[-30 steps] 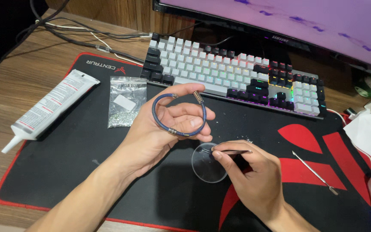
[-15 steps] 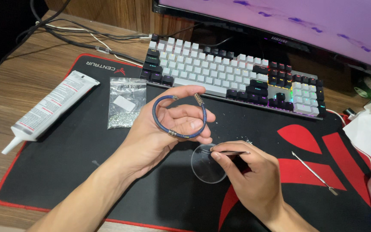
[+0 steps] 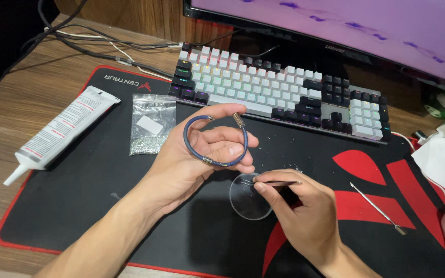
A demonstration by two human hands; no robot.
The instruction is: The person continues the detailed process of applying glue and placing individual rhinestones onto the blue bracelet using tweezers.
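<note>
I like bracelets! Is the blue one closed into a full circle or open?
Open. The blue bracelet in the left hand has a gap at the top, between its two metal ends.

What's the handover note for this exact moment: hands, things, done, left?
Left hand: palm up, holds the blue bracelet open between the fingers.
Right hand: pinches a thin metal tool, tip over the clear round dish on the desk mat.
Nearby: bag of small stones, glue tube, spare metal pick.
Done: no stones visible on the bracelet.
Left: cannot tell.
</note>
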